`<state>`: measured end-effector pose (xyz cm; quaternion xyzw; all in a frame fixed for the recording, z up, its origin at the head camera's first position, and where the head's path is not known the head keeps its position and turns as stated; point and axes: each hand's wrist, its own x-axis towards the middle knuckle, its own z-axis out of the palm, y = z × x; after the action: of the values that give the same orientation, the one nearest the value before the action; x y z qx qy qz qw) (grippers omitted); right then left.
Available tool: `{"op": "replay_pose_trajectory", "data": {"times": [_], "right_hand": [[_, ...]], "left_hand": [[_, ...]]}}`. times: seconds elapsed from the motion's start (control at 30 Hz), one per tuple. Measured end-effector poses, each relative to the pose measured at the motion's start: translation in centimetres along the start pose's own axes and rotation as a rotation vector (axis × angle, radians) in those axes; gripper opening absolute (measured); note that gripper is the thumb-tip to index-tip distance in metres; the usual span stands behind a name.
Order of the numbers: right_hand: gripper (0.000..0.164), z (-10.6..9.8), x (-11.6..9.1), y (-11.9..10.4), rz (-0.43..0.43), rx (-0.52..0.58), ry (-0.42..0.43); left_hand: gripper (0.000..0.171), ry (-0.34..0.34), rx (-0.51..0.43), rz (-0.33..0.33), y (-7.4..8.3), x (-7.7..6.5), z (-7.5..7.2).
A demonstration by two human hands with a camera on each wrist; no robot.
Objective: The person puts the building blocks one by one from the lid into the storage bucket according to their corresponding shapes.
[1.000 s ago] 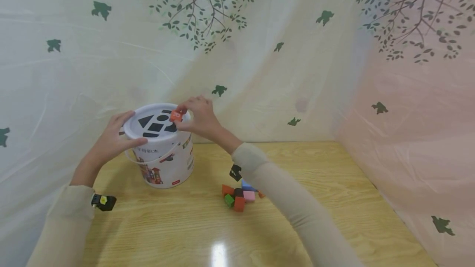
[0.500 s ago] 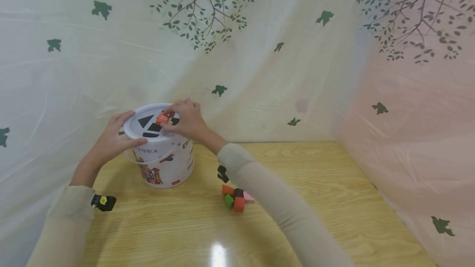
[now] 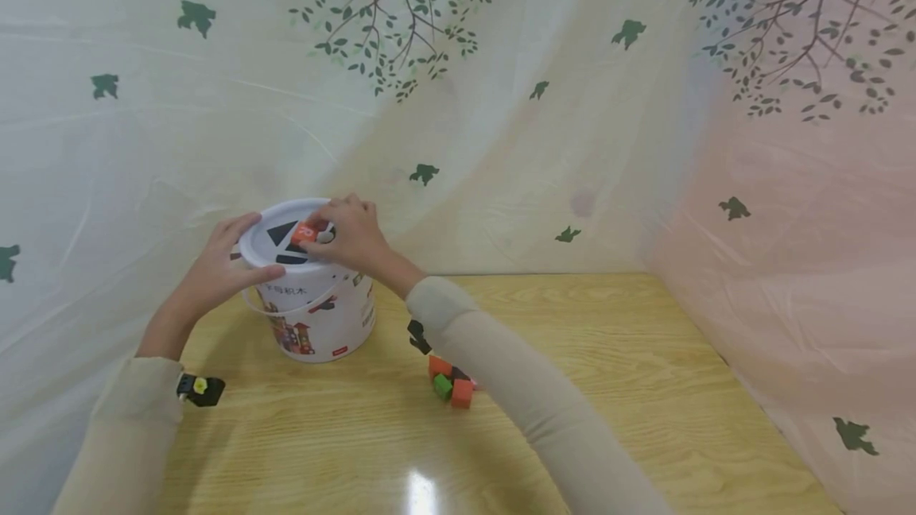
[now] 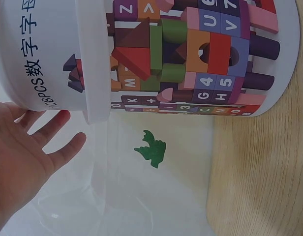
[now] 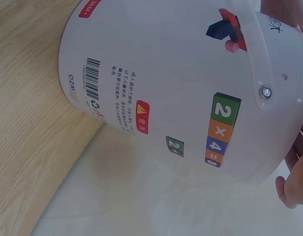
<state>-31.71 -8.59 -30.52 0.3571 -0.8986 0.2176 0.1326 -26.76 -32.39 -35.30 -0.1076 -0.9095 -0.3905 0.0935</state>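
A white toy-block bucket [image 3: 322, 320] with a printed side stands upright at the table's left. Its white lid [image 3: 254, 251] has several dark shaped holes. Spread across the lid's left rim is my left hand [image 3: 218, 265], thumb at the near side and fingers toward the back. In the left wrist view the fingers [image 4: 68, 151] are nearly straight beside the bucket. My right hand [image 3: 354, 238] pinches an orange letter block [image 3: 304, 233] marked R over the middle of the lid, close above the holes. In the right wrist view the bucket's side hides most of that hand.
Right of the bucket, several loose blocks lie together on the wooden table [image 3: 322, 435]: a green block [image 3: 442, 386], an orange block [image 3: 462, 394] and others partly behind the right sleeve [image 3: 515, 372]. A patterned curtain [image 3: 487, 141] hangs behind the table.
My right hand has carried the orange letter block leftward across the lid, from its right side to the middle. The right sleeve now covers more loose blocks. My left hand has stayed put.
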Motion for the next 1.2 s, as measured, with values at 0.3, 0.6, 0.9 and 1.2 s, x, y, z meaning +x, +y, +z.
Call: {"op": "replay_pose_trajectory", "data": {"times": [0.3, 0.6, 0.9, 1.2], "right_hand": [[0.032, 0.6, 0.17, 0.21, 0.012, -0.003, 0.005], [0.033, 0.99, 0.2, 0.16, 0.012, -0.012, -0.007], [0.038, 1.01, 0.06, 0.21, 0.01, -0.009, -0.001], [0.04, 0.77, -0.22, 0.31, 0.013, -0.002, -0.001]], "left_hand": [[0.106, -0.001, 0.006, -0.008, -0.12, 0.08, 0.01], [0.105, -0.005, 0.006, -0.008, 0.07, 0.0, 0.02], [0.105, -0.011, -0.011, -0.021, 0.19, -0.07, 0.0], [0.105, -0.004, -0.008, -0.004, 0.02, 0.02, 0.05]]}}
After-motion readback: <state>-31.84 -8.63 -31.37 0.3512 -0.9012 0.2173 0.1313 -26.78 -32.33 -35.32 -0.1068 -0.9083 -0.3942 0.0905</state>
